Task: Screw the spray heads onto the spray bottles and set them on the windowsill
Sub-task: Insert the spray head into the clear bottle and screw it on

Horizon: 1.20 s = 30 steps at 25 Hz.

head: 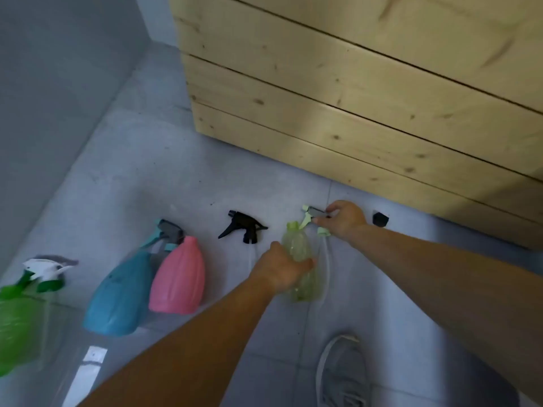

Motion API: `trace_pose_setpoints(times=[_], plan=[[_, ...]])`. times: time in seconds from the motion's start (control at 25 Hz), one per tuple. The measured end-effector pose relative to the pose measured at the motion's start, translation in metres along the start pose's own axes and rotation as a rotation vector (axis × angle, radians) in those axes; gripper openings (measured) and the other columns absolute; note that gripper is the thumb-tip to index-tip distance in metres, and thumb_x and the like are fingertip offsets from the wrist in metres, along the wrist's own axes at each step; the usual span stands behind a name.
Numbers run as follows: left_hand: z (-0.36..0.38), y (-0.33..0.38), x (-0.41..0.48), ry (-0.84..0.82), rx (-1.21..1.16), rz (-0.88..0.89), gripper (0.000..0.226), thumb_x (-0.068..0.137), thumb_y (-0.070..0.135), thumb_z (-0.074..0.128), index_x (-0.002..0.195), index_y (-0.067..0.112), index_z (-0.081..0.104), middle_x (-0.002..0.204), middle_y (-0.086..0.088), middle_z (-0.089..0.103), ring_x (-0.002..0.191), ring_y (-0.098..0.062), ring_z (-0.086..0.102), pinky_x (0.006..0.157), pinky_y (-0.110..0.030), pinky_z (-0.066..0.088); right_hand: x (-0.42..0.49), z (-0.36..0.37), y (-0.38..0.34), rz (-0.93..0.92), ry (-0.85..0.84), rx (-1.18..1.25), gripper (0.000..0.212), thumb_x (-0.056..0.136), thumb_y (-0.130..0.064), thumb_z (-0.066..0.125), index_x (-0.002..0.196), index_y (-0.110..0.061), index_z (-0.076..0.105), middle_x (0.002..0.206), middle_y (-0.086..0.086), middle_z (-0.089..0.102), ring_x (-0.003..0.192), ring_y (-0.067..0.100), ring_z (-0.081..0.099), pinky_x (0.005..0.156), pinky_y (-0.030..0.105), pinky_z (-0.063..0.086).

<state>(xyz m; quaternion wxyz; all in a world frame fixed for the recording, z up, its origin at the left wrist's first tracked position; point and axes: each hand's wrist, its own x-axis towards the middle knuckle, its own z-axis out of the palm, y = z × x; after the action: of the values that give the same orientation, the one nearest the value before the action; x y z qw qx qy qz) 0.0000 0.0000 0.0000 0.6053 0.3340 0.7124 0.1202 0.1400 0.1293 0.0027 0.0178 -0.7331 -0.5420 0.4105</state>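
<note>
I see left hand gripping pale green bottle on the floor, 6 o'clock | right hand pinching its light green spray head just at 12 o'clock of the neck | black spray head lies at 10 o'clock.

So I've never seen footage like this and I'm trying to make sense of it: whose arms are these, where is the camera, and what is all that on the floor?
There is no machine here. A person wears a wide-angle camera on the head, looking down at their own arms. The left hand grips a pale green bottle on the grey floor. The right hand pinches a matching light green spray head beside the bottle's neck. Left of them lie a loose black spray head, a pink bottle without a head, a blue bottle and a bright green bottle with heads. A wooden crate stands behind; a shoe shows below.
</note>
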Motion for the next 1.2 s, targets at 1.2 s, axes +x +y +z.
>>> trace_pose_setpoints(times=[1.2], plan=[[-0.196, -0.03, -0.428, 0.414, -0.276, 0.457, 0.058, 0.063, 0.027, 0.091, 0.116, 0.028, 0.067, 0.099, -0.011, 0.065, 0.083, -0.013, 0.065, 0.072, -0.023, 0.05, -0.402, -0.181, -0.256, -0.994, -0.104, 0.921, 0.016, 0.092, -0.016, 0.063, 0.106, -0.012, 0.069, 0.092, 0.007, 0.072, 0.086, 0.018, 0.068, 0.08, 0.032, 0.059]])
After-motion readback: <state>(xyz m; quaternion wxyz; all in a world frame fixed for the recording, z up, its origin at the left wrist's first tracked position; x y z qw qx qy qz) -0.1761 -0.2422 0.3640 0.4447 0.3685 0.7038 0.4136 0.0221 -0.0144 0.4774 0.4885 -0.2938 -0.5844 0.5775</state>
